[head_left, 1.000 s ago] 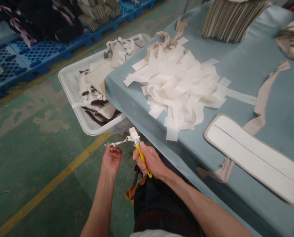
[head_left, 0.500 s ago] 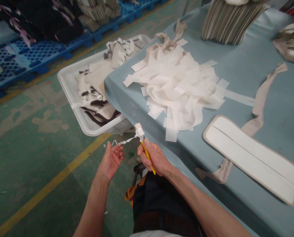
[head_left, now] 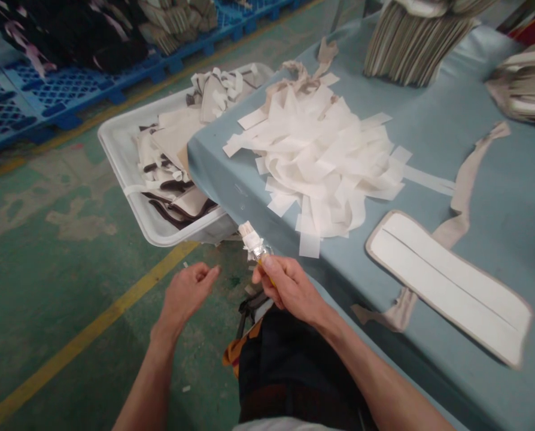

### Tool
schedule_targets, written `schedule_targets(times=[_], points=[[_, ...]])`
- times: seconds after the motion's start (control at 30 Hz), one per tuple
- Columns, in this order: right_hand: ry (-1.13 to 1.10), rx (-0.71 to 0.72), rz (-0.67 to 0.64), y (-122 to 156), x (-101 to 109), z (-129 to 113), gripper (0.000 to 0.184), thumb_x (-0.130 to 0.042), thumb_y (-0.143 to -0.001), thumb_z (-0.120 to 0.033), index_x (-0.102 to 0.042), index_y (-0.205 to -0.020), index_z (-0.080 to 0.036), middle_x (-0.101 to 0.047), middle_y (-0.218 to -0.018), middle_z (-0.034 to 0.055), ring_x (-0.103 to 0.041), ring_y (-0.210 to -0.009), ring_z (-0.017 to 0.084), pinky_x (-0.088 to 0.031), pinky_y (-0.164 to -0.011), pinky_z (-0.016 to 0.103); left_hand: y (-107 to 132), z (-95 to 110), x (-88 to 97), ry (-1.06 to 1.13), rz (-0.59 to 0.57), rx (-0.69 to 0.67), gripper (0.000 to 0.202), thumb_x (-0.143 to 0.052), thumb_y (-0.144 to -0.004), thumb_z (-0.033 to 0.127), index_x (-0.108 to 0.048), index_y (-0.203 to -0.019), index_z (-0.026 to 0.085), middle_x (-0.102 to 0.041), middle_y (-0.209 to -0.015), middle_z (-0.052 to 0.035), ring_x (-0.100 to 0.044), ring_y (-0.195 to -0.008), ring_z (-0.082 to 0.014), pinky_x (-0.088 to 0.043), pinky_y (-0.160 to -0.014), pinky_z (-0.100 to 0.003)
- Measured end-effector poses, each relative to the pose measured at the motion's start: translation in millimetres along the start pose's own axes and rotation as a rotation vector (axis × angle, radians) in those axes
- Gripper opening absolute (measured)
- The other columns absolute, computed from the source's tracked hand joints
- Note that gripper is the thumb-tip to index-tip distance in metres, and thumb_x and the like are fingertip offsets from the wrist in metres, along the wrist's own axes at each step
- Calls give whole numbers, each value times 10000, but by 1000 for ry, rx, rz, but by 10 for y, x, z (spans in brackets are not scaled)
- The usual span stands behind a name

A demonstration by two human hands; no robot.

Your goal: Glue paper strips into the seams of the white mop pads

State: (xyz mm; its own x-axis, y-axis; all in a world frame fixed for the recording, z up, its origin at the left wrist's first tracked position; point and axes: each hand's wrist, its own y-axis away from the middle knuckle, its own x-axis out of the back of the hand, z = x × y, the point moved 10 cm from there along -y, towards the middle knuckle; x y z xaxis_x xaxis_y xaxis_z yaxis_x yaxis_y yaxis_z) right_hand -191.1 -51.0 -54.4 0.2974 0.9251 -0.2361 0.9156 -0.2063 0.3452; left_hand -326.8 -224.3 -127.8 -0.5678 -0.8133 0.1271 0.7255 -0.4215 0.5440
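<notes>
My right hand [head_left: 289,284] is closed round the yellow handle of a paintbrush [head_left: 252,238], whose bristle end points up and away, with whitish stuff caked about it. To the left of the brush, over the floor, my left hand [head_left: 189,293] has its fingers curled in and its thumb laid against them. Whatever it may hold is hidden. Beyond the brush a heap of white strips [head_left: 321,161] lies on the table. Further right rests a long white pad [head_left: 447,287] with a beige border and beige straps [head_left: 465,185].
A blue-grey cloth covers the table [head_left: 245,179], its edge running just beyond my right hand. A white tub [head_left: 135,209] of fabric pieces stands at the table's left. Stacked pads [head_left: 418,45] are at the back. Blue pallets [head_left: 47,102] carry goods at upper left.
The white strand stretched between my left hand and the brush no longer shows. My left hand has turned over, curled its fingers and drawn slightly left. The brush has tilted more to the left.
</notes>
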Motion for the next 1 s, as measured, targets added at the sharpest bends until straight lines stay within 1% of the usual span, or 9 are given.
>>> schedule_targets(times=[0.07, 0.13, 0.2, 0.3, 0.37, 0.5, 0.63, 0.8, 1.0], points=[[57, 21, 35, 32, 33, -42, 698, -472, -952, -890, -624, -816, -223, -378, -505, -84, -303, -428, 95, -258, -439, 253, 91, 334, -24, 62, 49, -126, 210, -946, -744, 223, -754, -817, 177, -700, -735, -3, -579, -679, -147, -408, -598, -223], [137, 41, 60, 67, 49, -72, 653, -458, -1008, -821, -636, -815, -223, -390, -529, -68, -323, -461, 102, -257, -473, 260, 159, 619, -157, 150, 46, -235, 396, -974, -675, 205, -794, -1025, 174, -785, -1084, -76, -689, -1024, -214, -517, -831, -226], [228, 62, 75, 103, 54, -113, 609, -435, -1054, -747, -636, -811, -225, -402, -545, -54, -344, -490, 113, -257, -504, 271, 188, 808, -387, 211, -27, -298, 593, -1005, -595, 199, -790, -1146, 163, -762, -1255, -121, -671, -1212, -275, -529, -992, -267], [333, 108, 106, 156, 79, -226, 559, -420, -1084, -661, -606, -781, -231, -419, -565, -37, -381, -536, 132, -274, -551, 287, 202, 911, -731, 228, -179, -313, 616, -1033, -545, 270, -810, -1104, 133, -783, -1139, -153, -708, -1097, -317, -572, -934, -327], [380, 137, 138, 183, 112, -307, 538, -429, -1085, -629, -584, -756, -232, -435, -576, -29, -405, -559, 139, -284, -577, 295, 219, 918, -830, 221, -224, -309, 553, -1027, -568, 328, -819, -1038, 123, -787, -1012, -144, -716, -952, -292, -580, -826, -319], [431, 151, 166, 194, 137, -366, 507, -432, -1080, -580, -562, -734, -233, -455, -581, -29, -421, -561, 140, -291, -609, 305, 296, 934, -815, 178, -211, -308, 459, -977, -663, 420, -816, -961, 110, -768, -861, -113, -680, -746, -207, -554, -696, -267], [478, 152, 165, 188, 121, -360, 483, -423, -1073, -543, -543, -726, -230, -467, -609, -29, -416, -571, 133, -284, -616, 308, 393, 1009, -775, 105, -191, -326, 401, -926, -737, 491, -801, -854, 128, -746, -767, -79, -651, -659, -175, -530, -638, -246], [474, 164, 146, 194, 107, -385, 477, -410, -1079, -540, -540, -752, -217, -460, -647, -36, -407, -605, 124, -291, -627, 297, 450, 1086, -745, 34, -194, -352, 310, -844, -857, 472, -794, -859, 165, -755, -785, -44, -662, -676, -152, -522, -649, -218], [353, 119, 169, 185, 145, -269, 496, -440, -1062, -603, -560, -782, -211, -430, -631, -53, -382, -583, 115, -284, -584, 284, 445, 1063, -765, 28, -196, -367, 257, -797, -899, 441, -770, -852, 190, -742, -782, -18, -654, -696, -136, -523, -681, -212]])
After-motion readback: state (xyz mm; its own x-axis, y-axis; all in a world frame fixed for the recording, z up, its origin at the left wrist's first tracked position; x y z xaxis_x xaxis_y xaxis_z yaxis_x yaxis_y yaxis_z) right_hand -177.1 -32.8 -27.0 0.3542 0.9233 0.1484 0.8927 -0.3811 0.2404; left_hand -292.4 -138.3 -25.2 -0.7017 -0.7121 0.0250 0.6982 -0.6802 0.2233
